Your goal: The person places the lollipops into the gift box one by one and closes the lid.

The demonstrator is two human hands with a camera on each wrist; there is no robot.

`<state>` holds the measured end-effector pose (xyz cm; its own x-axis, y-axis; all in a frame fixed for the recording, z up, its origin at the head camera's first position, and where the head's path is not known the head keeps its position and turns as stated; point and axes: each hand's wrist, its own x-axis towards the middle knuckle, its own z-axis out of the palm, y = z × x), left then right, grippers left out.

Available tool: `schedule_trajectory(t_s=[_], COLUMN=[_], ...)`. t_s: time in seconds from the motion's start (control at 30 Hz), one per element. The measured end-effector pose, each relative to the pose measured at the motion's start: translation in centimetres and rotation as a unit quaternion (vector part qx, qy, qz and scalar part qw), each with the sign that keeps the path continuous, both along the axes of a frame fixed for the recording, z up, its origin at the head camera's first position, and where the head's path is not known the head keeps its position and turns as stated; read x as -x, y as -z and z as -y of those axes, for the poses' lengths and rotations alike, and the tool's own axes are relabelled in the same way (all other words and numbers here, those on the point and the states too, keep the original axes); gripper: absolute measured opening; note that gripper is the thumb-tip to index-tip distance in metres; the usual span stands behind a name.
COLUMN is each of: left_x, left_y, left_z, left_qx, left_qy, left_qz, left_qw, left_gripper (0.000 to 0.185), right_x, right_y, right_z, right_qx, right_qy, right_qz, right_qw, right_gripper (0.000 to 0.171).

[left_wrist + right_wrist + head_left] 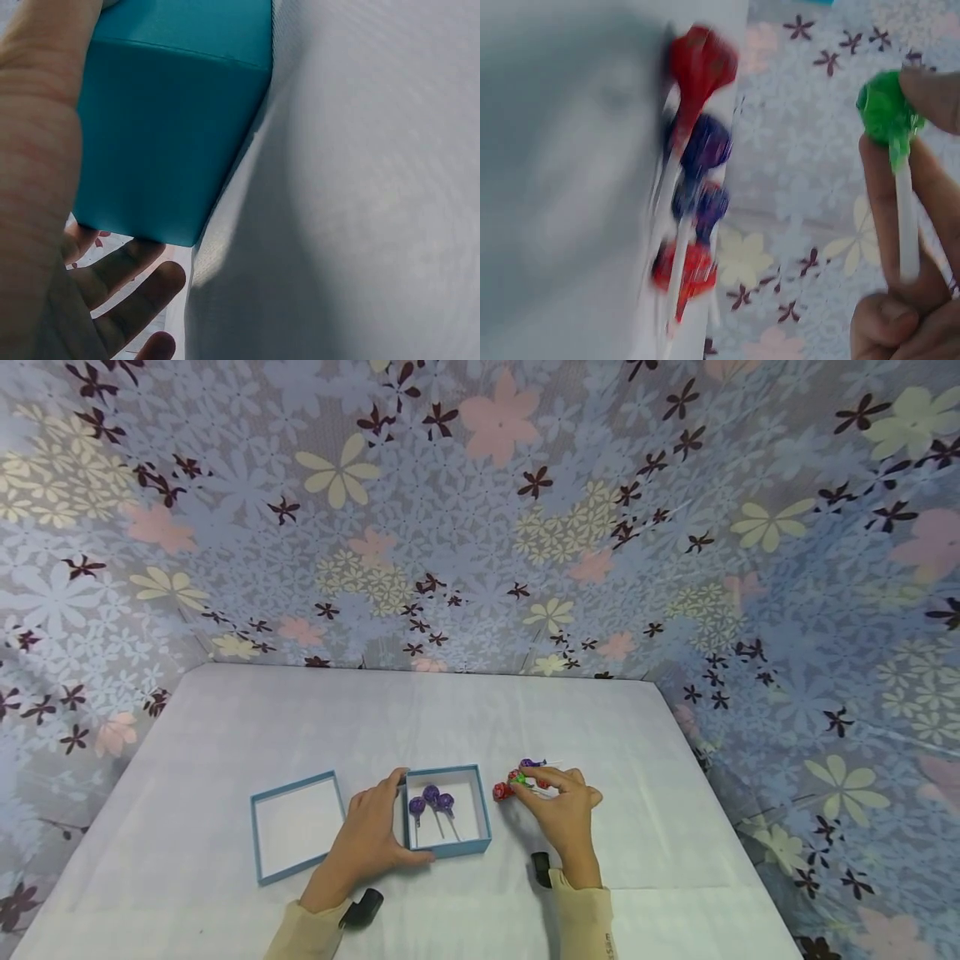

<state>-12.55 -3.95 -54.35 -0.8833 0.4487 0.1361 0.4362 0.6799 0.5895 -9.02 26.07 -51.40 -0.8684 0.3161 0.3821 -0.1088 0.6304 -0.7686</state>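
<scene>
A blue box with a white inside (465, 849) stands in the middle of the table, with three purple lollipops (431, 794) lying in its left part. My left hand (366, 837) holds the box at its left side, thumb along the near wall and fingers toward the far corner. In the left wrist view the teal outer wall (165, 135) fills the space beside that hand. Right of the box, my right hand (564, 814) pinches a green lollipop (885, 109) by its wrapped head, its white stick pointing down across the fingers. Below that hand lie red lollipops (501, 791) and purple ones (705, 146).
Left of the box lies a shallow blue-rimmed lid (296, 822), its white inside facing up, close to my left forearm. A white cloth (420, 710) covers the table. Flower-patterned fabric (480, 527) hangs behind and at both sides.
</scene>
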Motion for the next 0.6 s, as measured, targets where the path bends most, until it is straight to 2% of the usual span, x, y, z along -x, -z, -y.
schedule_trajectory(t_s=[0.2,0.6], left_x=[0.1,0.3], left_y=[0.1,0.4], left_z=[0.0,0.0], left_qx=[-0.002,0.009], left_qy=[0.001,-0.003], left_qz=[-0.006,-0.012], left_qw=[1.0,0.9999], left_gripper=[0.138,0.138], right_x=[0.5,1.3], right_y=[-0.6,-0.9], right_z=[2.3,5.5], right_qx=[0.029,0.014], right_qy=[0.018,-0.004], right_qz=[-0.02,-0.056], right_qw=[0.999,0.998], right_gripper=[0.022,0.02])
